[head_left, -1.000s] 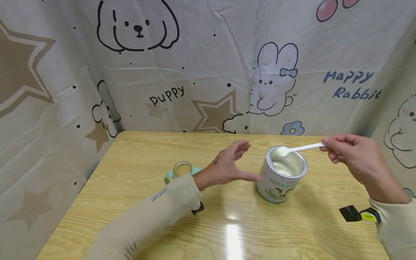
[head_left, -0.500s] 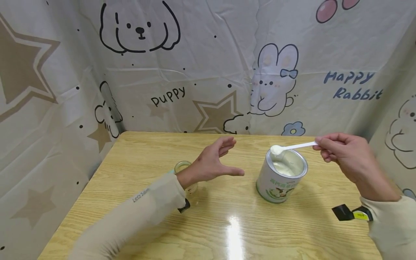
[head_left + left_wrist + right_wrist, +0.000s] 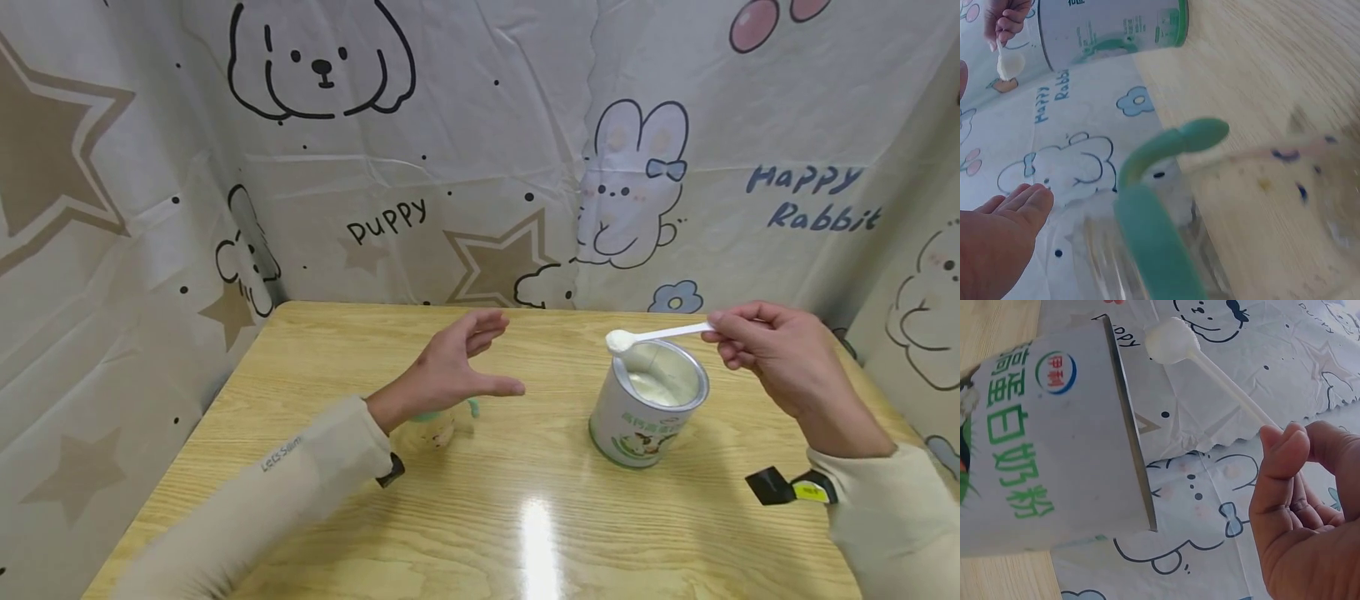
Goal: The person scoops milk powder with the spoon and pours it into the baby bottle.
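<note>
My right hand [image 3: 780, 354] pinches the handle end of a white plastic scoop [image 3: 675, 332]. The scoop's bowl, heaped with pale milk powder [image 3: 619, 341], is over the left rim of an open milk powder can [image 3: 637, 429]; more powder shows inside the can. In the right wrist view thumb and fingertips close on the scoop's handle [image 3: 1235, 390]. My left hand [image 3: 442, 367] is held over a clear bottle [image 3: 435, 429] with mint-green handles, thumb and fingers spread and nothing between them. The left wrist view shows the bottle's green handle [image 3: 1160, 244] close by; the hand and forearm hide its top.
Everything stands on a wood-grain table [image 3: 570, 533]. A patterned cloth [image 3: 480, 150] hangs behind the table's far edge and along both sides. Dark camera mounts sit on both wrists, the right one [image 3: 791, 487] jutting out from the sleeve.
The scoop of powder has moved left in my right hand, from over the can's opening to its left rim. My left hand has drawn away from the can to the left, over the bottle.
</note>
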### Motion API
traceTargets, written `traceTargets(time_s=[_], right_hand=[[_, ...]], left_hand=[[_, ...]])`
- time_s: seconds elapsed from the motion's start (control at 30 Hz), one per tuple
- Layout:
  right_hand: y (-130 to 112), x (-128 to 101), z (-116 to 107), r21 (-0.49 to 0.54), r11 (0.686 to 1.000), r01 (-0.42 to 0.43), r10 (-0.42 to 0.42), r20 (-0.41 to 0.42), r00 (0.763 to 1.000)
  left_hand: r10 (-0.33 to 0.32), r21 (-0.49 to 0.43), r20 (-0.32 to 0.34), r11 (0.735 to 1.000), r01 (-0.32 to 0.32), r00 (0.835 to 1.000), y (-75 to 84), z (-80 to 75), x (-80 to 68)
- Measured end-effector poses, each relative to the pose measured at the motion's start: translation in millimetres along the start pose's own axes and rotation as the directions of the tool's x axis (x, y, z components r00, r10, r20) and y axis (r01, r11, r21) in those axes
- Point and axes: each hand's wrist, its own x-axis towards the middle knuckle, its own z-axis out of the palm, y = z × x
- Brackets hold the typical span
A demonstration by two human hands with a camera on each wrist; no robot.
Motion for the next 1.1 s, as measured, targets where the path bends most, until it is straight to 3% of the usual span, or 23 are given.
traceTargets(time_s=[0.37,0.53,0.87,1.1], right_hand=[[-1,5,15,-0.002,1.0,-0.003,0.003,0.019,1.0],[-1,7,20,0.016,1.0,-0.004,0.004,0.036,0.999],[-1,11,36,0.003,1.0,-0.021,0.02,0.054,0.998],[-2,13,50,0.025,1.0,-0.018,0.016,0.078,0.997]], left_hand=[[0.028,0.032,-0.068,0.999,-0.026,0.997,-5.7,-31.5,-15.6],[0.006,0.062,-0.086,0.998,-0.001,0.996,-8.5,-42.3,-22.8],[-0.042,0.103,-0.077,0.993,0.05,0.996,-21.3,-54.8,-36.8],[-0.041,0.167,-0.036,0.985,0.047,0.998,-32.8,-59.8,-45.5]])
